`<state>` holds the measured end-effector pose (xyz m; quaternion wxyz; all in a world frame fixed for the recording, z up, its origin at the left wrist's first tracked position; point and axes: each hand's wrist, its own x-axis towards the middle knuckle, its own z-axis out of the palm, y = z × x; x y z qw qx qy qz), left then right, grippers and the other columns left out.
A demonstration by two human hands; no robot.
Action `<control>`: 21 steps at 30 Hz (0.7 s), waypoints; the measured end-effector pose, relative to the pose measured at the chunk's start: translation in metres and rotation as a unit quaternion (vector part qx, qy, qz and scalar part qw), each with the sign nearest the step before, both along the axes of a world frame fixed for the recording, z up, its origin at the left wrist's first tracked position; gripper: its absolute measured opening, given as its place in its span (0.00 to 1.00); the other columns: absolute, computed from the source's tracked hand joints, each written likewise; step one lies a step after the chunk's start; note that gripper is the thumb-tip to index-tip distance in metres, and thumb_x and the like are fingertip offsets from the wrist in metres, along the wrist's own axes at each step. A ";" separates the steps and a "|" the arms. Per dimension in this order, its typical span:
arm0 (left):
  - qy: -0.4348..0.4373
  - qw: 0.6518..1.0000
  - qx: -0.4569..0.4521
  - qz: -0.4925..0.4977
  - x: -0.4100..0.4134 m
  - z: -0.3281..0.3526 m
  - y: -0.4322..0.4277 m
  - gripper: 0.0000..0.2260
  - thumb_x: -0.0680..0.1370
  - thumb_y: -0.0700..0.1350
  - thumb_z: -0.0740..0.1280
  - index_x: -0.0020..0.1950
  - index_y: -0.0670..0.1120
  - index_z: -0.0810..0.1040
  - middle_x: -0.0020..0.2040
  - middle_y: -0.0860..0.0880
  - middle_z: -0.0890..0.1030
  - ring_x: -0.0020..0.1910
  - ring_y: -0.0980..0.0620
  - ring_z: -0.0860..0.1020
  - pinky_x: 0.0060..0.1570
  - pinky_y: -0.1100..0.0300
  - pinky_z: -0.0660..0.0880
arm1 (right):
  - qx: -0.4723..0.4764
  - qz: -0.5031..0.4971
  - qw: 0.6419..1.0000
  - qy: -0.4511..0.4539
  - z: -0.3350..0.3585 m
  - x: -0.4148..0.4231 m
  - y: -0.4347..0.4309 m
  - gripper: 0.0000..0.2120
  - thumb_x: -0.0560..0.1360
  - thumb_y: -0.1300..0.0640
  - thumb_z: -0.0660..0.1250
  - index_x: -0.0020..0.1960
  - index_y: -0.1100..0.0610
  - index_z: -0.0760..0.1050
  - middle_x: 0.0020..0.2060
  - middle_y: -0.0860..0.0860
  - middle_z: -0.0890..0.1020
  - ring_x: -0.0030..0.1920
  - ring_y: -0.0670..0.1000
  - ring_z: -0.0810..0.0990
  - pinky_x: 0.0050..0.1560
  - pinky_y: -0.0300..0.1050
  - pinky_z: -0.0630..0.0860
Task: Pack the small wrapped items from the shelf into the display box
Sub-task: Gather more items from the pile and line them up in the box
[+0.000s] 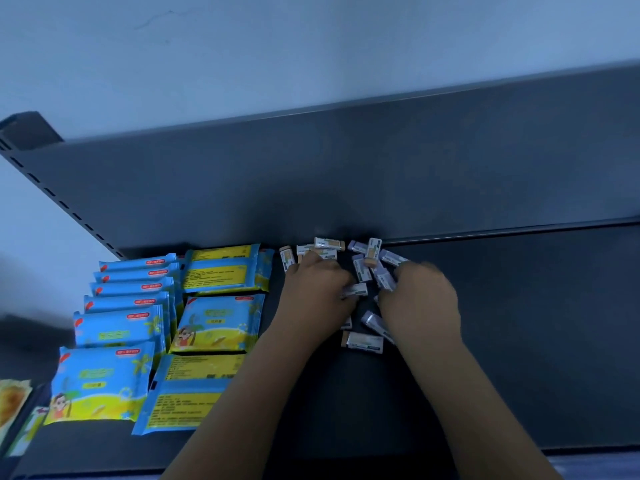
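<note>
Several small wrapped items (363, 342), white and pale purple with tan ends, lie scattered on the dark shelf (519, 323) near its back panel. My left hand (317, 292) lies over the left part of the pile with its fingers curled round a few items; one white item (355, 290) sticks out from its grip. My right hand (420, 299) is over the right part of the pile, fingers curled down onto the items and blurred. No display box is in view.
Blue and yellow snack packs (214, 323) stand in rows on the left half of the shelf. More packets (14, 403) show at the far left edge. The shelf's back panel (381, 168) rises right behind the pile. Bare shelf lies to the right.
</note>
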<state>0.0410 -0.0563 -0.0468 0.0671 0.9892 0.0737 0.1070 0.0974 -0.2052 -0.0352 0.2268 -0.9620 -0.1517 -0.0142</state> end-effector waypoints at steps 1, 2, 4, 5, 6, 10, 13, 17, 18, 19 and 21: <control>-0.001 1.000 -0.005 -0.004 0.001 0.001 0.001 0.10 0.71 0.56 0.67 0.45 0.52 0.84 0.43 0.55 0.80 0.54 0.49 0.72 0.48 0.54 0.71 | -0.005 0.008 1.000 -0.009 -0.003 0.001 -0.004 0.12 0.72 0.57 0.69 0.34 0.57 0.68 0.40 0.53 0.73 0.38 0.53 0.71 0.30 0.42 0.59; 0.002 1.000 -0.006 -0.013 0.002 0.003 0.001 0.10 0.71 0.56 0.67 0.45 0.52 0.83 0.43 0.55 0.80 0.53 0.49 0.73 0.48 0.54 0.72 | -0.007 0.016 1.000 -0.014 -0.005 0.003 -0.009 0.12 0.73 0.55 0.69 0.35 0.57 0.70 0.40 0.53 0.72 0.39 0.53 0.71 0.32 0.43 0.60; 0.003 1.000 -0.008 -0.030 0.002 0.009 0.004 0.11 0.71 0.55 0.67 0.46 0.51 0.83 0.44 0.54 0.80 0.51 0.49 0.74 0.47 0.54 0.74 | 0.003 0.036 0.999 -0.018 -0.006 0.007 -0.016 0.11 0.73 0.54 0.70 0.37 0.58 0.73 0.41 0.52 0.72 0.39 0.53 0.72 0.35 0.43 0.63; -0.006 0.999 -0.019 -0.034 0.001 0.013 0.005 0.10 0.71 0.54 0.69 0.48 0.52 0.83 0.44 0.54 0.80 0.51 0.49 0.75 0.47 0.53 0.75 | 0.012 0.048 0.999 -0.020 -0.006 0.008 -0.019 0.09 0.72 0.55 0.70 0.38 0.58 0.75 0.41 0.52 0.71 0.39 0.52 0.72 0.34 0.44 0.65; -0.020 0.999 -0.035 -0.034 -0.001 0.017 0.005 0.10 0.71 0.53 0.71 0.50 0.52 0.84 0.45 0.53 0.80 0.50 0.50 0.76 0.46 0.54 0.75 | 0.023 0.060 0.998 -0.024 -0.005 0.011 -0.023 0.08 0.72 0.56 0.70 0.38 0.58 0.75 0.40 0.51 0.71 0.38 0.52 0.72 0.33 0.45 0.68; -0.062 0.997 -0.046 -0.027 -0.012 0.026 0.002 0.11 0.72 0.50 0.74 0.54 0.52 0.85 0.46 0.55 0.80 0.50 0.51 0.74 0.45 0.56 0.74 | 0.057 0.126 0.989 -0.057 -0.004 0.019 -0.048 0.02 0.73 0.61 0.68 0.44 0.59 0.78 0.43 0.50 0.72 0.39 0.51 0.74 0.38 0.52 0.77; -0.093 0.995 -0.042 -0.007 -0.019 0.026 -0.009 0.11 0.72 0.50 0.74 0.54 0.53 0.85 0.46 0.56 0.81 0.48 0.50 0.74 0.43 0.55 0.75 | 0.088 0.188 0.974 -0.091 0.000 0.025 -0.067 0.06 0.75 0.63 0.68 0.51 0.60 0.80 0.46 0.51 0.75 0.43 0.52 0.76 0.44 0.51 0.78; -0.107 0.993 -0.027 0.049 -0.030 0.022 -0.031 0.11 0.75 0.50 0.72 0.56 0.57 0.83 0.50 0.57 0.79 0.48 0.48 0.78 0.46 0.49 0.75 | 0.134 0.257 0.950 -0.116 0.009 0.028 -0.084 0.10 0.76 0.62 0.71 0.57 0.57 0.80 0.49 0.48 0.76 0.47 0.49 0.77 0.49 0.45 0.77; -0.113 0.992 -0.033 0.052 -0.031 0.021 -0.035 0.11 0.75 0.50 0.71 0.57 0.56 0.83 0.51 0.57 0.79 0.48 0.48 0.78 0.45 0.48 0.75 | 0.142 0.265 0.946 -0.123 0.010 0.028 -0.087 0.10 0.76 0.61 0.71 0.57 0.57 0.81 0.49 0.48 0.77 0.47 0.49 0.77 0.49 0.45 0.76; -0.120 0.991 -0.039 0.051 -0.032 0.020 -0.039 0.11 0.76 0.49 0.70 0.57 0.56 0.83 0.51 0.57 0.79 0.47 0.48 0.78 0.44 0.48 0.75 | 0.148 0.269 0.943 -0.129 0.011 0.028 -0.090 0.10 0.76 0.61 0.71 0.58 0.58 0.81 0.49 0.48 0.77 0.47 0.49 0.77 0.50 0.44 0.76; -0.130 0.989 -0.052 0.045 -0.029 0.020 -0.044 0.11 0.76 0.49 0.69 0.58 0.54 0.83 0.51 0.56 0.79 0.47 0.48 0.78 0.43 0.48 0.76 | 0.152 0.274 0.940 -0.134 0.013 0.027 -0.096 0.10 0.77 0.60 0.70 0.58 0.58 0.81 0.49 0.48 0.77 0.48 0.48 0.77 0.50 0.44 0.76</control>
